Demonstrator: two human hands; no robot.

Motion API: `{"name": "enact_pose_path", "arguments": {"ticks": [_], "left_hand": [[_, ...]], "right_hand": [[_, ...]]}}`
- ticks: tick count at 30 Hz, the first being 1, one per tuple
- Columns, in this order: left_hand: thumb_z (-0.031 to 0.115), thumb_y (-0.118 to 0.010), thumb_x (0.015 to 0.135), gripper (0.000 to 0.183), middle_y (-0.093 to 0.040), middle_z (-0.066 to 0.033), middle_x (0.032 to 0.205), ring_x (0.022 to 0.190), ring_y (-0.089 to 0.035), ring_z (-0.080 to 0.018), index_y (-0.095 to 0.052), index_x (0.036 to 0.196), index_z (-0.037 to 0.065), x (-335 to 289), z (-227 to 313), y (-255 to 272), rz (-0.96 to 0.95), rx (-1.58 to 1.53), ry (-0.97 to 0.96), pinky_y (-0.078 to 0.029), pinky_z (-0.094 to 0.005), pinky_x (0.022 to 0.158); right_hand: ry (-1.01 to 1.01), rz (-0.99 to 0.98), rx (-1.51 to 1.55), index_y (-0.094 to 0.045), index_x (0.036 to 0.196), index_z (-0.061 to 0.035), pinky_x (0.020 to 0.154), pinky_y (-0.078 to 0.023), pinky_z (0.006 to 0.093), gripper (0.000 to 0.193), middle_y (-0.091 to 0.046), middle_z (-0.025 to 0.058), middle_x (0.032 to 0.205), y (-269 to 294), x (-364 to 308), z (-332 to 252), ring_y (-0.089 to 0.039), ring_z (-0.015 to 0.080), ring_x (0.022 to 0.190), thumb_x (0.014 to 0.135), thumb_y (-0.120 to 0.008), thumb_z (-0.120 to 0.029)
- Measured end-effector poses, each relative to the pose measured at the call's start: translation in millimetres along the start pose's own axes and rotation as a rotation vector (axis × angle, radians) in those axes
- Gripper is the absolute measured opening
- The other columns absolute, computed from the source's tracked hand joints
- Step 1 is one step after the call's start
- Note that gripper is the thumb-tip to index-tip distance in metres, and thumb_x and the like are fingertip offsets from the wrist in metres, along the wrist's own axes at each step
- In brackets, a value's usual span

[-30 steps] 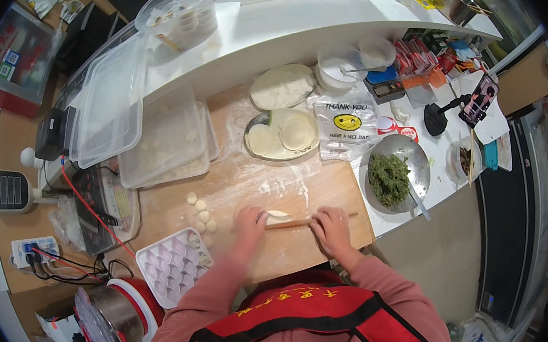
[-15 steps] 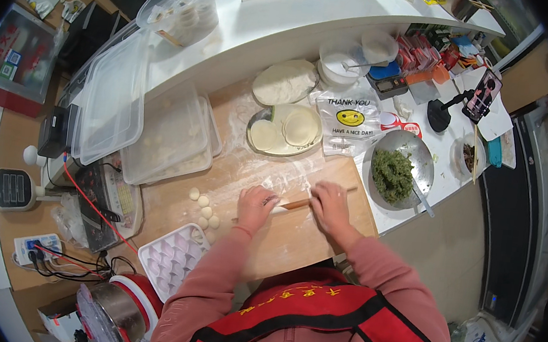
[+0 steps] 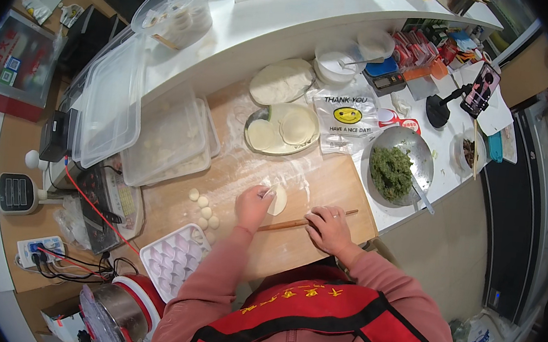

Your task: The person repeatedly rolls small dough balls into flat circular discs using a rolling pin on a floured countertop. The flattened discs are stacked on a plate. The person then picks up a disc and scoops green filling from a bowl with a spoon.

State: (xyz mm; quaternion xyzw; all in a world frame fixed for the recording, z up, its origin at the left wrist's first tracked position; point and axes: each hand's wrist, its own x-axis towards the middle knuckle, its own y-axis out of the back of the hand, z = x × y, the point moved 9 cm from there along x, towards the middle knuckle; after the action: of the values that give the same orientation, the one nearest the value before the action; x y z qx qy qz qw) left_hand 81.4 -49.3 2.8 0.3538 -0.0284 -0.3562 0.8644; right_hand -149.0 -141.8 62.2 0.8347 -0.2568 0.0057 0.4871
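Head | left hand (image 3: pixel 254 205) pinches dough disc (image 3: pixel 279 202) | right hand (image 3: pixel 329 229) atop wooden pin (image 3: pixel 287 224)

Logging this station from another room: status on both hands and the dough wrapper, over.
Left hand holding dough wrapper by its left edge. Right hand on rolling pin. Rolling pin just off the wrapper's near side, not over it.

Left grip (image 3: pixel 254 205) pinched, right grip (image 3: pixel 328 229) palm-down, loosely flattened; forearms (image 3: pixel 215 270) extended
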Motion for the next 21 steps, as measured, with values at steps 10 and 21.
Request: {"name": "enact_pose_path", "arguments": {"ticks": [10,21], "left_hand": [[0.007,-0.077,0.084,0.024,-0.076,-0.0171,0.094,0.085,-0.075,-0.0298,-0.073,0.106,0.001,-40.5,-5.5,-14.7,0.042,-0.19,0.066,-0.058,-0.0392,0.08],[0.018,-0.078,0.086,0.015,-0.071,-0.0078,0.091,0.087,-0.066,-0.0299,-0.073,0.098,0.009,-29.1,35.5,-13.3,0.169,0.13,-0.45,-0.047,-0.0428,0.084]], "right_hand": [[-0.032,-0.019,0.041,-0.067,0.11,-0.0135,0.097,-0.042,0.0468,0.025,-0.064,0.0065,0.109,-15.0,-2.5,-2.0,-0.059,0.0296,0.105,0.088,-0.075,-0.02],[-0.268,0.119,-0.04,-0.061,0.119,-0.009,0.1,-0.039,0.0478,0.031,-0.06,0.0131,0.116,-23.0,79.4,26.2,-0.056,0.0334,0.113,0.092,-0.07,-0.02]]}}
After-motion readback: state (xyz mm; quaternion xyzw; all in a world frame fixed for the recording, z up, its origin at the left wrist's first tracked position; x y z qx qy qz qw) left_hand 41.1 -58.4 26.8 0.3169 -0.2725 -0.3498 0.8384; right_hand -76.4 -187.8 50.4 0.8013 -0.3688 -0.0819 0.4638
